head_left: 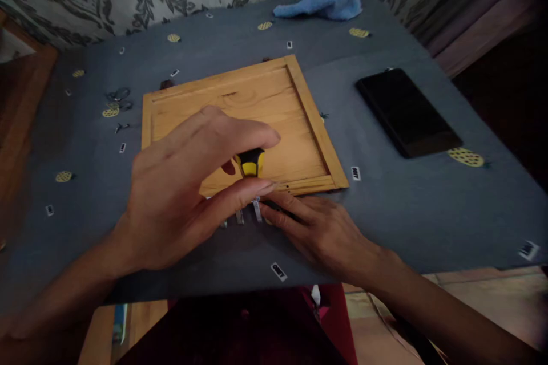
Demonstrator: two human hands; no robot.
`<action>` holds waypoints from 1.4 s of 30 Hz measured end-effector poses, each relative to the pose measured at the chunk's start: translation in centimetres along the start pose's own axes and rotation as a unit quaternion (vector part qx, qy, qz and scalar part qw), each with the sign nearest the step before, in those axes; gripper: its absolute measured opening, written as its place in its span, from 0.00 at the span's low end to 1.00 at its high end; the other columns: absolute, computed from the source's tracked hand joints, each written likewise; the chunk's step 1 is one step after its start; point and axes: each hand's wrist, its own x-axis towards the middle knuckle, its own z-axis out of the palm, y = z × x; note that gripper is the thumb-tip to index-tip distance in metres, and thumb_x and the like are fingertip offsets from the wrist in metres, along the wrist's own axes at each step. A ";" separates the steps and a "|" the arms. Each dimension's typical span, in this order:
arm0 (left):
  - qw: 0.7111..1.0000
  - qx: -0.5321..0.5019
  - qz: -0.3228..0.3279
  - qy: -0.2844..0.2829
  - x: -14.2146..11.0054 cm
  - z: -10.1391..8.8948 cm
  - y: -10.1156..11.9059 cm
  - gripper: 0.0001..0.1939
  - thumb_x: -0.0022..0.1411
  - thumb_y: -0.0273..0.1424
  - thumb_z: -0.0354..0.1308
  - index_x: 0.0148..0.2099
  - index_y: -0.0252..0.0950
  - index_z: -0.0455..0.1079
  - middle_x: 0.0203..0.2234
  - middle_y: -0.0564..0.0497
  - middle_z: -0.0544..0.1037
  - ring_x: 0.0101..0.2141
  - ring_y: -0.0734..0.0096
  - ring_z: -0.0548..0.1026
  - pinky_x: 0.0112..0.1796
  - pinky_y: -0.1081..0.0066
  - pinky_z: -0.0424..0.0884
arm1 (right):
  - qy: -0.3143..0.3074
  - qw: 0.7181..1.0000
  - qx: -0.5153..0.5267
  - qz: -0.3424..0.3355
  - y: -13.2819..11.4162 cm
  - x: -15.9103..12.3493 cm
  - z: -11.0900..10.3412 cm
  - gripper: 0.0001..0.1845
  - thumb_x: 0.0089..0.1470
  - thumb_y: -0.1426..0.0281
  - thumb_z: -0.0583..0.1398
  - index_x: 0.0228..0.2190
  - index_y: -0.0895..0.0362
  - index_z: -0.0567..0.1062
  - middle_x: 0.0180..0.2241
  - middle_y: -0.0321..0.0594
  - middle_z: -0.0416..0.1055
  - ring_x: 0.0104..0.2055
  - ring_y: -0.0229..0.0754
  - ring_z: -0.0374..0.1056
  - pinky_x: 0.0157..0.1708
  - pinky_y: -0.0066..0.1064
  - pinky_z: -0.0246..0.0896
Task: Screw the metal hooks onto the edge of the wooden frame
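A shallow wooden frame panel [265,120] lies on the table in front of me. My left hand [184,177] is above its near edge, thumb and fingers curled around a yellow and black screwdriver [251,164]; the tool's lower end is hidden. My right hand [325,228] lies low at that same edge, its fingertips against the frame and next to a small metal hook [257,210]. More small metal pieces [238,217] hang along the edge, partly covered by my left thumb.
A black phone [406,111] lies to the right, and a blue cloth [325,1] at the back. Small dark metal bits [119,97] are scattered on the left. A patterned blue-grey cloth [385,222] covers the table, which meets a wall behind.
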 end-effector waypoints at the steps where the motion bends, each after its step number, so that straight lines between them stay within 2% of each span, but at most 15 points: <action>1: 1.000 0.005 0.009 0.004 -0.1 0.1 0.0 0.15 0.62 0.26 0.63 0.50 0.38 0.67 0.41 0.57 0.78 0.39 0.75 0.75 0.41 0.72 0.73 | 0.001 1.000 0.001 -0.001 0.0 0.0 0.0 0.19 0.62 0.80 0.52 0.53 0.61 0.70 0.55 0.51 0.70 0.42 0.42 0.73 0.38 0.35 0.72; 3: 1.000 0.012 0.000 0.011 -0.2 0.0 0.2 0.14 0.62 0.26 0.62 0.50 0.40 0.67 0.40 0.59 0.79 0.38 0.77 0.76 0.40 0.74 0.74 | 0.006 1.000 0.004 -0.002 0.0 0.0 0.0 0.19 0.62 0.79 0.52 0.53 0.62 0.70 0.55 0.51 0.70 0.43 0.42 0.73 0.40 0.35 0.72; 5: 0.999 -0.005 -0.037 0.004 -0.3 -0.4 0.5 0.16 0.63 0.27 0.62 0.51 0.45 0.63 0.42 0.62 0.79 0.40 0.78 0.77 0.42 0.74 0.76 | 0.008 1.000 0.009 -0.002 0.0 -0.1 0.0 0.18 0.62 0.80 0.52 0.53 0.62 0.71 0.56 0.52 0.70 0.46 0.43 0.73 0.41 0.36 0.72; 8: 0.997 -0.019 -0.075 0.005 -0.3 -1.2 1.0 0.20 0.62 0.29 0.63 0.53 0.48 0.61 0.48 0.63 0.78 0.44 0.74 0.78 0.45 0.70 0.76 | -0.001 1.000 0.013 -0.001 0.0 0.0 0.0 0.19 0.62 0.80 0.53 0.53 0.62 0.71 0.56 0.52 0.70 0.45 0.44 0.73 0.41 0.36 0.72; 11: 0.994 -0.002 -0.109 0.002 -0.1 -1.3 1.2 0.14 0.64 0.31 0.59 0.51 0.48 0.67 0.47 0.63 0.78 0.42 0.72 0.78 0.44 0.66 0.76 | -0.013 1.000 0.012 0.004 0.0 0.0 0.0 0.20 0.62 0.80 0.53 0.53 0.61 0.71 0.56 0.51 0.70 0.43 0.43 0.73 0.40 0.35 0.72; 16: 0.997 0.038 -0.056 -0.031 0.2 -0.7 1.1 0.13 0.65 0.30 0.57 0.52 0.41 0.69 0.42 0.56 0.80 0.41 0.72 0.77 0.43 0.71 0.76 | -0.004 1.000 0.008 0.008 0.0 0.0 -0.1 0.20 0.62 0.79 0.52 0.54 0.60 0.71 0.56 0.50 0.70 0.44 0.42 0.73 0.40 0.35 0.72; 20: 0.998 0.043 -0.036 -0.022 0.1 -0.6 1.0 0.15 0.65 0.27 0.56 0.53 0.44 0.67 0.43 0.58 0.79 0.41 0.73 0.76 0.44 0.72 0.75 | -0.009 1.000 0.001 0.007 0.0 0.1 -0.2 0.20 0.63 0.79 0.51 0.53 0.59 0.72 0.56 0.48 0.70 0.43 0.41 0.74 0.39 0.35 0.73; 22: 0.998 0.051 -0.023 -0.022 0.1 -0.5 0.9 0.14 0.66 0.26 0.55 0.53 0.41 0.67 0.43 0.57 0.79 0.41 0.74 0.76 0.45 0.74 0.74 | -0.010 1.000 -0.002 0.009 -0.1 0.2 -0.2 0.20 0.63 0.79 0.51 0.53 0.59 0.72 0.55 0.48 0.71 0.42 0.41 0.74 0.38 0.34 0.73; 27: 0.998 0.063 -0.010 -0.029 -0.2 -0.1 0.7 0.15 0.67 0.26 0.55 0.54 0.38 0.63 0.46 0.56 0.78 0.46 0.72 0.76 0.48 0.74 0.72 | 0.003 1.000 0.008 0.003 -0.1 0.3 -0.2 0.18 0.63 0.79 0.51 0.52 0.61 0.72 0.55 0.50 0.71 0.42 0.41 0.74 0.37 0.33 0.72; 32: 0.996 0.082 -0.008 -0.040 -0.2 0.1 0.6 0.14 0.68 0.27 0.53 0.55 0.37 0.62 0.43 0.54 0.78 0.44 0.73 0.76 0.46 0.75 0.72 | 0.017 1.000 0.014 -0.003 0.0 0.1 0.0 0.18 0.63 0.79 0.52 0.53 0.62 0.70 0.54 0.51 0.71 0.41 0.42 0.73 0.36 0.35 0.71; 34: 0.995 0.088 -0.010 -0.054 0.0 0.1 0.6 0.14 0.69 0.29 0.52 0.56 0.36 0.64 0.42 0.51 0.78 0.43 0.71 0.76 0.44 0.74 0.73 | 0.015 1.000 0.015 -0.003 0.1 0.0 0.1 0.19 0.63 0.79 0.52 0.53 0.62 0.70 0.55 0.51 0.70 0.41 0.42 0.73 0.37 0.35 0.72; 37: 0.993 0.105 -0.015 -0.056 0.1 0.4 0.6 0.16 0.67 0.34 0.56 0.56 0.37 0.66 0.37 0.51 0.77 0.38 0.71 0.76 0.37 0.73 0.75 | 0.019 1.000 0.011 -0.004 0.1 0.0 0.2 0.19 0.63 0.79 0.52 0.53 0.62 0.70 0.55 0.51 0.70 0.42 0.43 0.73 0.38 0.35 0.72; 40: 0.994 0.101 -0.014 -0.045 -0.1 0.5 0.6 0.15 0.65 0.31 0.58 0.54 0.38 0.68 0.33 0.53 0.77 0.36 0.72 0.76 0.34 0.75 0.74 | 0.024 1.000 0.006 -0.003 0.1 0.0 0.1 0.18 0.63 0.79 0.52 0.52 0.62 0.71 0.54 0.51 0.71 0.41 0.42 0.73 0.37 0.35 0.72; 42: 0.995 0.087 -0.011 -0.049 -0.2 0.4 0.6 0.16 0.66 0.28 0.57 0.56 0.39 0.66 0.37 0.53 0.78 0.39 0.72 0.77 0.37 0.76 0.75 | 0.022 1.000 0.005 -0.003 0.1 0.1 0.1 0.18 0.63 0.79 0.52 0.52 0.62 0.72 0.55 0.51 0.71 0.41 0.42 0.74 0.37 0.34 0.72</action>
